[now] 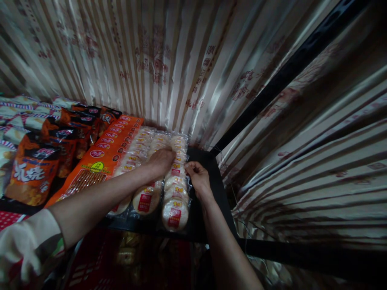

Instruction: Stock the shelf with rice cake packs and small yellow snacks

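Observation:
Overlapping clear packets of round, pale rice crackers with red-and-yellow labels lie in rows on a black shelf. My left hand [162, 162] reaches across the middle row of crackers [146, 199]. Its curled fingers meet the left edge of the right-hand row of rice cracker packets [175, 213]; the fingertips are partly hidden. From the other side, my right hand [198, 177] pinches the right edge of a packet in that same row, thumb and fingers together. The row runs from the back of the shelf to its front edge.
Left of the crackers lies a column of orange snack packs [99, 151], then orange-and-black bags [33, 173] standing upright. The black shelf [214, 181] ends at the right beside a dark diagonal post [260, 96]. A pleated, printed curtain [169, 60] hangs behind. Dim goods [130, 245] sit below.

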The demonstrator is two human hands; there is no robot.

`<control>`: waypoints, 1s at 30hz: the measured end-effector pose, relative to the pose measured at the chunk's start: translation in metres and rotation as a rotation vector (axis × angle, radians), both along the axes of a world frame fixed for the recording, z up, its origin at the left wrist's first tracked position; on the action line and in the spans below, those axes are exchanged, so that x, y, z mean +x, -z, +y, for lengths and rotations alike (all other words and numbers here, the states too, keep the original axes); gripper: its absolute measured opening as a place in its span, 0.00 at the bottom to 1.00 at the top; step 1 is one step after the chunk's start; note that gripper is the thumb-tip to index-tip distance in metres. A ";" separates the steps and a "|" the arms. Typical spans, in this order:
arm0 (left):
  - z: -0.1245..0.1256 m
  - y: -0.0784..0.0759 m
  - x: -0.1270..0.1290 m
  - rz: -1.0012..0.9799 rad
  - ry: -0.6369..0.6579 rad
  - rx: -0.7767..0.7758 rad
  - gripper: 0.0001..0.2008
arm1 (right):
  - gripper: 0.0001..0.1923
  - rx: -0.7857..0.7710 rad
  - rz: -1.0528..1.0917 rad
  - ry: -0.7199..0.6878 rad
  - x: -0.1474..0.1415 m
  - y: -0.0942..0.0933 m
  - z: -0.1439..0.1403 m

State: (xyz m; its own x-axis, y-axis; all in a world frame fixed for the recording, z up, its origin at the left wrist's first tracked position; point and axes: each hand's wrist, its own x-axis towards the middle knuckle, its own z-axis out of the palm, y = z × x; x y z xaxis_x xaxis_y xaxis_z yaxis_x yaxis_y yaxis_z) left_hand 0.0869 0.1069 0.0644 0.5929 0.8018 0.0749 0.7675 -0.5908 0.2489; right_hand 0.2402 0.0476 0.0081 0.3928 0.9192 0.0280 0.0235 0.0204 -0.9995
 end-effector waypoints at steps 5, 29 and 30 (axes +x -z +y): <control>-0.005 -0.004 -0.001 0.085 -0.002 0.107 0.14 | 0.13 -0.010 -0.034 0.000 0.001 0.000 0.000; -0.007 -0.005 -0.003 0.088 -0.001 0.117 0.12 | 0.13 0.028 -0.037 -0.076 0.002 -0.001 0.007; -0.007 -0.005 -0.003 0.083 0.005 0.118 0.12 | 0.13 0.021 -0.025 -0.066 0.002 -0.003 0.007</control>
State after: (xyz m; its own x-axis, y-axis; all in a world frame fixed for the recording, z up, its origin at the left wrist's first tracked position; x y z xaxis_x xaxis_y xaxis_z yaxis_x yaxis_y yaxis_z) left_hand 0.0842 0.1000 0.0693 0.6049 0.7873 0.1192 0.7794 -0.6161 0.1137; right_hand 0.2420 0.0549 0.0107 0.3301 0.9422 0.0565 0.0468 0.0435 -0.9980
